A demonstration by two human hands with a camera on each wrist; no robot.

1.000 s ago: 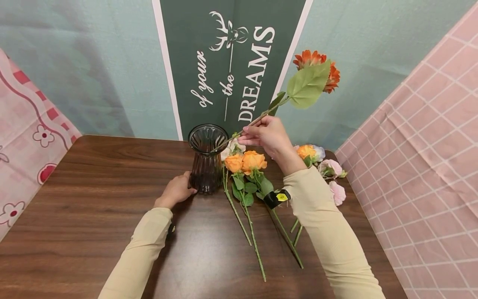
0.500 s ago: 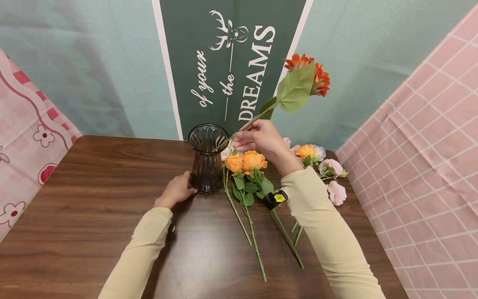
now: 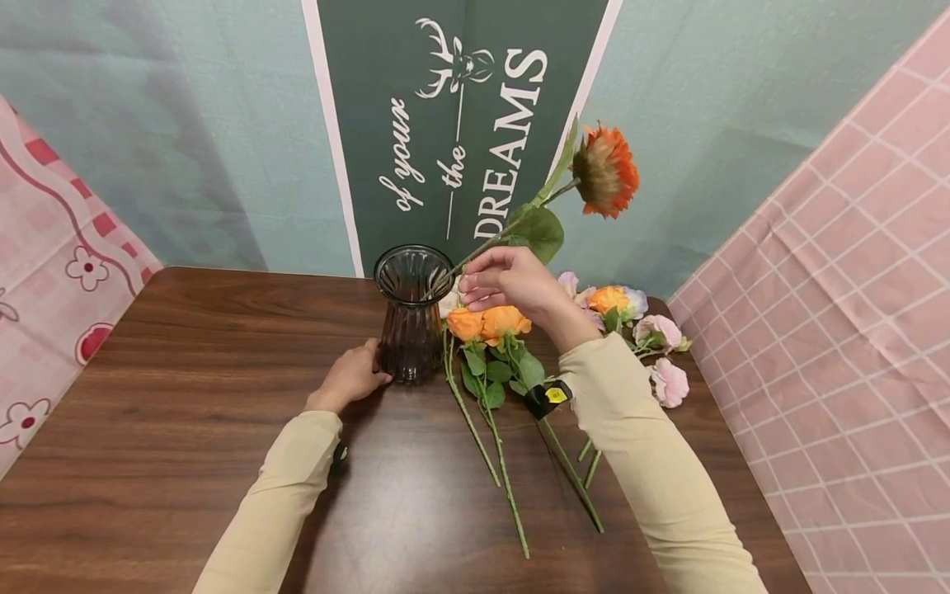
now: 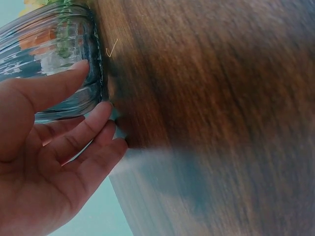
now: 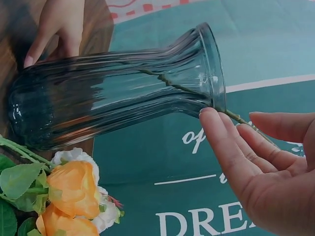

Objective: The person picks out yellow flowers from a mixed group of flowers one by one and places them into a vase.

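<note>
A dark, see-through ribbed glass vase (image 3: pixel 411 338) stands upright on the wooden table. My left hand (image 3: pixel 352 377) holds its base, thumb in front and fingers behind; the left wrist view shows the thumb (image 4: pixel 54 87) against the glass. An orange-red flower (image 3: pixel 610 172) with green leaves leans to the right, the lower part of its stem (image 5: pixel 178 86) inside the vase. My right hand (image 3: pixel 515 285) is just right of the rim, around the stem. In the right wrist view its thumb (image 5: pixel 280 123) stands apart from the fairly straight fingers, the stem passing between them.
Orange roses (image 3: pixel 505 323) lie on the table right of the vase, their stems toward the front. Pink flowers (image 3: pixel 670 383) and another orange bloom (image 3: pixel 610 299) lie further right, partly behind my right forearm. A printed cloth (image 3: pixel 460 132) hangs behind the table.
The orange-red flower has dropped lower and left and turned, its bloom now seen from behind and side. My right hand has slid slightly left and loosened. The left hand stays on the vase.
</note>
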